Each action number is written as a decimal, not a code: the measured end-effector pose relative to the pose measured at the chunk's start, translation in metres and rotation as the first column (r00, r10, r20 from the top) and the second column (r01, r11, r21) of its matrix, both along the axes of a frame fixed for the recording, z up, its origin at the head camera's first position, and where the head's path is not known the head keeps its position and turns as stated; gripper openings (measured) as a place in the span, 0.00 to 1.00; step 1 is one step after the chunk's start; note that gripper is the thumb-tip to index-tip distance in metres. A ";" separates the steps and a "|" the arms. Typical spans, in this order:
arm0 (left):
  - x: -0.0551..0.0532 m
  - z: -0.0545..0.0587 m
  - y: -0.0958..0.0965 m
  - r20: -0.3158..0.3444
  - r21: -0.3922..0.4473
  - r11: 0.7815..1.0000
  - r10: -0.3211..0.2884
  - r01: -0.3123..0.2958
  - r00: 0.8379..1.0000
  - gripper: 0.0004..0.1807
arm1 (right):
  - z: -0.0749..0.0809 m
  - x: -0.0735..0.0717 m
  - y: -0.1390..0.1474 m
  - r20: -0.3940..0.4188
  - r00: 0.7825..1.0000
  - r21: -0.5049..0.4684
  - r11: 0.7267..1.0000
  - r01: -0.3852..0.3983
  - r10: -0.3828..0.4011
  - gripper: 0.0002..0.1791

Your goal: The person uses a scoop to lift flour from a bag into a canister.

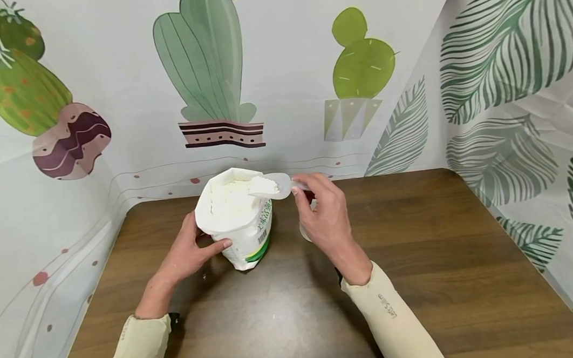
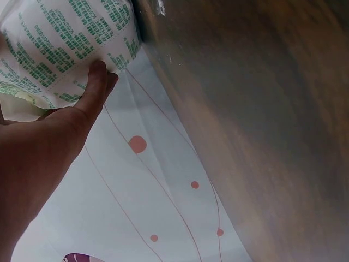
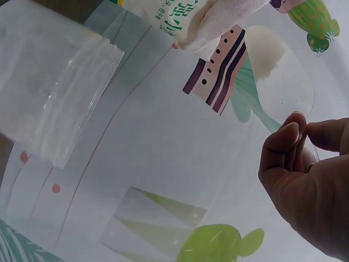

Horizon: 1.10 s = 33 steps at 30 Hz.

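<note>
A white paper flour bag [image 1: 241, 243] with green print stands open-topped on the table, filled with white flour [image 1: 231, 199]. My left hand [image 1: 187, 252] grips its near left side, thumb across the front and the other fingers round the side; in the left wrist view its fingertips lie on the green-printed paper [image 2: 60, 41]. Between right thumb and fingers I pinch the handle of a clear plastic scoop [image 1: 282, 183]. The scoop carries a heap of flour and overlaps the bag's right rim. My right hand [image 1: 326, 213] is just right of the bag, over the table.
A clear plastic container [image 3: 49, 76] with a ridged rim stands near the right hand, mostly hidden behind it in the head view. The brown wooden table [image 1: 417, 269] meets a printed cactus cloth [image 1: 291, 81] at its back edge.
</note>
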<state>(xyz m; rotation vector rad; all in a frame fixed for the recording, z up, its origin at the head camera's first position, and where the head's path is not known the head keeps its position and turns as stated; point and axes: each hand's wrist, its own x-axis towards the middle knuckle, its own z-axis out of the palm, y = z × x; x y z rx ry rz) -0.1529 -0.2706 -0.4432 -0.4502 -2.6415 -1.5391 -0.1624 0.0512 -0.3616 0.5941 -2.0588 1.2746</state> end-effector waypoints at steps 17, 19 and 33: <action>0.002 0.001 0.001 0.000 -0.028 0.999 0.022 -0.022 1.000 0.51 | 0.000 0.003 0.018 -0.032 0.999 -0.010 0.999 0.031 -0.031 0.07; 0.002 0.002 0.001 0.000 -0.029 0.999 0.023 -0.023 1.000 0.51 | 0.001 0.003 0.021 -0.039 0.999 -0.011 0.999 0.037 -0.037 0.07; 0.002 0.001 0.001 -0.010 -0.013 1.000 0.003 -0.004 1.000 0.51 | -0.001 0.008 0.037 -0.044 0.995 0.002 0.996 0.085 -0.085 0.08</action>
